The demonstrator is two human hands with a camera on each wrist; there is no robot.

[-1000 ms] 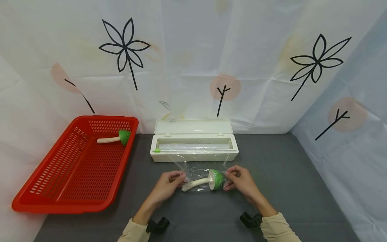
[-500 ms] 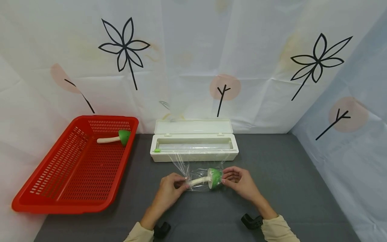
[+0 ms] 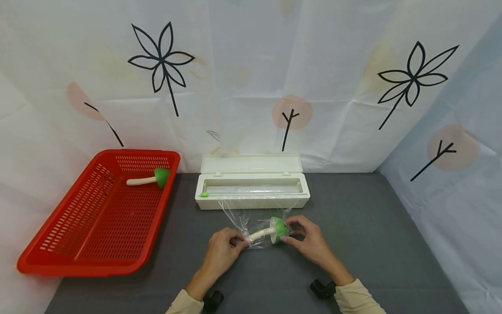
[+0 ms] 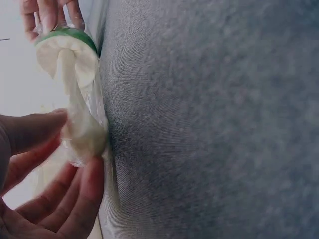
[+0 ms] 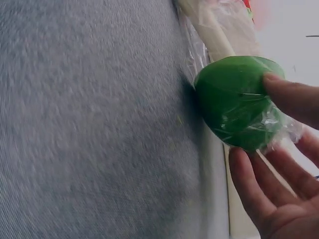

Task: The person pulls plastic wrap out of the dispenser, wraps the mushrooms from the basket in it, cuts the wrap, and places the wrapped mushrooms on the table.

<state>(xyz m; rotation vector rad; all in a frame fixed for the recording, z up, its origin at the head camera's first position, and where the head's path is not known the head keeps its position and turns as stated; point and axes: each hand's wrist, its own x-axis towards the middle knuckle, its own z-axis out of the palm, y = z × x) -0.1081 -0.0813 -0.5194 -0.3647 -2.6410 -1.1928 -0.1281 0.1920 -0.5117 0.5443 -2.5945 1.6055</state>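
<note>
A toy mushroom (image 3: 278, 230) with a green cap and pale stem lies between both hands, covered in clear cling film (image 3: 235, 216). At the stem's end my left hand (image 3: 221, 252) pinches stem and film; the left wrist view shows its thumb and fingers on either side of the filmed stem (image 4: 79, 117). My right hand (image 3: 313, 244) holds the cap, thumb on one side and fingertips on the other, as the right wrist view shows on the green cap (image 5: 237, 99). Film bunches under both hands and trails up toward the dispenser.
Behind the hands stands a white cling film dispenser (image 3: 251, 203), its lid raised and a green slider (image 3: 204, 194) at its left end. A red basket (image 3: 160, 213) at left holds another green-capped toy mushroom (image 3: 161, 177). Grey cloth covers the table (image 3: 372, 244).
The left hand has moved right along the film onto the stem's end. The right hand has shifted left from the film's edge onto the cap. The film has gathered tighter around the mushroom.
</note>
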